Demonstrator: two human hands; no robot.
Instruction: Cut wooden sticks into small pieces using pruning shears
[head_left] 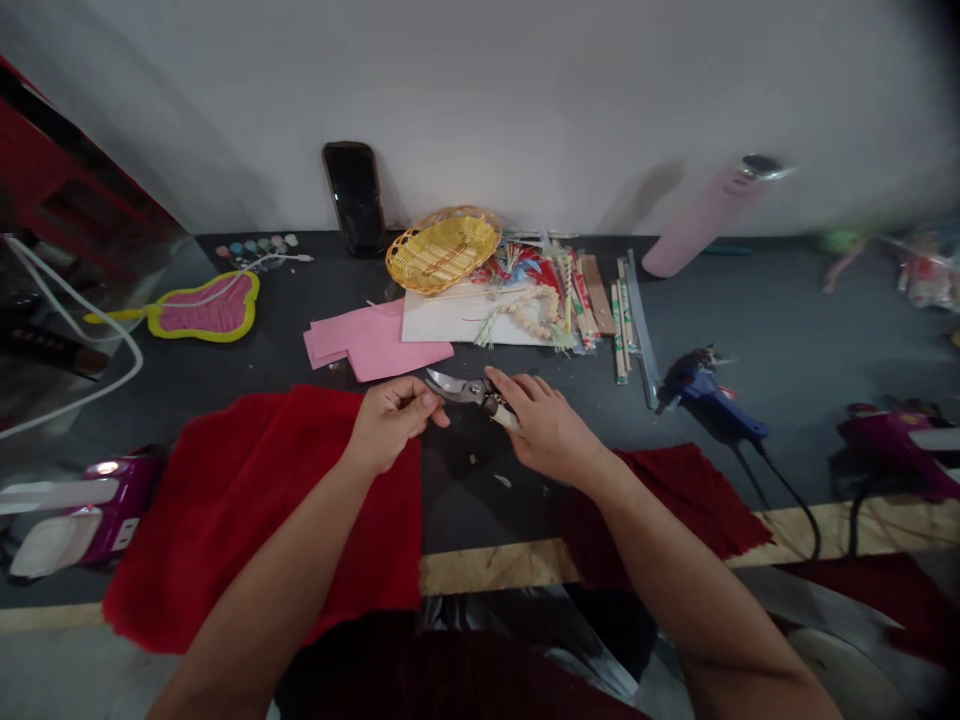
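My right hand (551, 425) is closed around the pale handles of a pair of pruning shears (459, 388), held over the dark table with the blades pointing left. My left hand (397, 418) has thumb and fingers pinched together right by the blade tip. Whatever sits in that pinch is too small to make out. Under my left wrist lies a red cloth (300, 500); a darker red cloth (694, 495) is under my right forearm. Just beyond my hands are pink felt pieces (382, 342) and a white sheet (435, 318) with a braided cord (529, 312).
A yellow woven basket (444, 252), a phone (355, 198) and a pink bottle (709, 220) stand along the wall. Wrapped sticks (621, 320) lie near a blue glue gun (709, 395) with a cable. At left are a pink-yellow fan-shaped item (206, 307) and a purple device (124, 505).
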